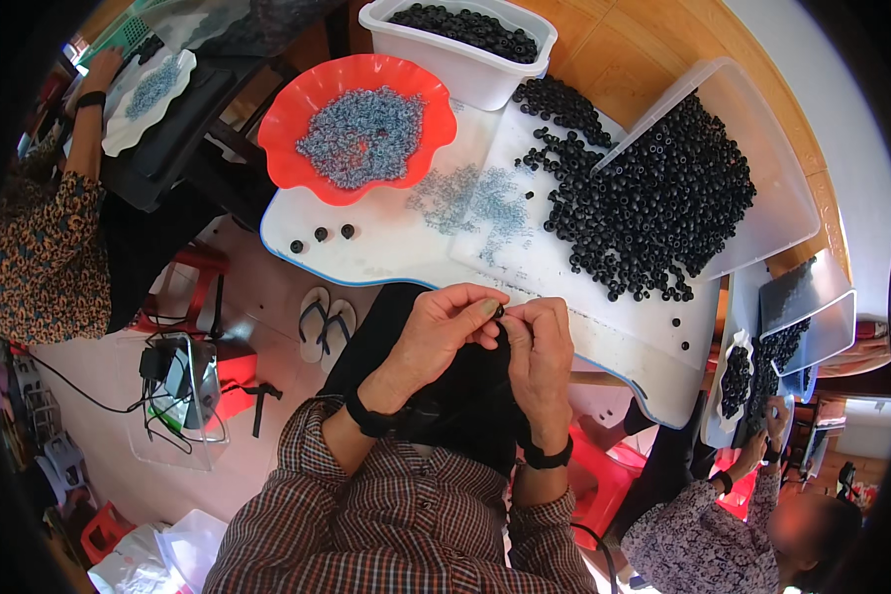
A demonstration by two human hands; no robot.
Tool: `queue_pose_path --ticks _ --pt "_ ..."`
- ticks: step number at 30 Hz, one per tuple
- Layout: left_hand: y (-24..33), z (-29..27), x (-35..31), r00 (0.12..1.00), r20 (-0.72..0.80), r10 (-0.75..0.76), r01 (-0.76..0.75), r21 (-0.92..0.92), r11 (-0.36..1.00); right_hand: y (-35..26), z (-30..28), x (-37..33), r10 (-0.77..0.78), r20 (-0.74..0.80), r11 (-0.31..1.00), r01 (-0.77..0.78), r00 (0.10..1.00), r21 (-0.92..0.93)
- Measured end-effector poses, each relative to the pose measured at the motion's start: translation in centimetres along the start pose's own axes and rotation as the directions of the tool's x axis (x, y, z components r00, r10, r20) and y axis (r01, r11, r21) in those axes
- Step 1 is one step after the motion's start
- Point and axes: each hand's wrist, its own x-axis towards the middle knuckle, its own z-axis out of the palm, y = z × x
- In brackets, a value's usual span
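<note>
My left hand and my right hand meet over my lap, just in front of the table edge. Between their fingertips is a small black round piece, with the thumbs and forefingers of both pinched at it. Fingers partly cover the piece, so any smaller part in it cannot be made out. On the white table, a large heap of similar black round pieces spills from a tipped clear plastic bin. Small silvery-blue bits lie scattered left of the heap.
A red scalloped bowl holds more silvery-blue bits. Behind it stands a white tub of black pieces. Three black pieces sit near the table's left edge. Co-workers sit at left and lower right. Sandals lie on the floor.
</note>
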Motion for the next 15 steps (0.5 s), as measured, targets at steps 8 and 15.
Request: queue_pose_path --ticks 8,15 --pt "0.8 0.2 -0.2 0.999 0.033 -0.044 0.039 0.144 0.989 0.3 -0.1 -0.2 0.05 0.024 0.988 -0.053 0.998 0.148" --pt "0.4 -0.1 -0.1 0.988 0.099 -0.115 0.129 -0.145 0.981 1.6 -0.1 -1.4 0.451 -0.045 0.748 -0.35 0.892 0.564"
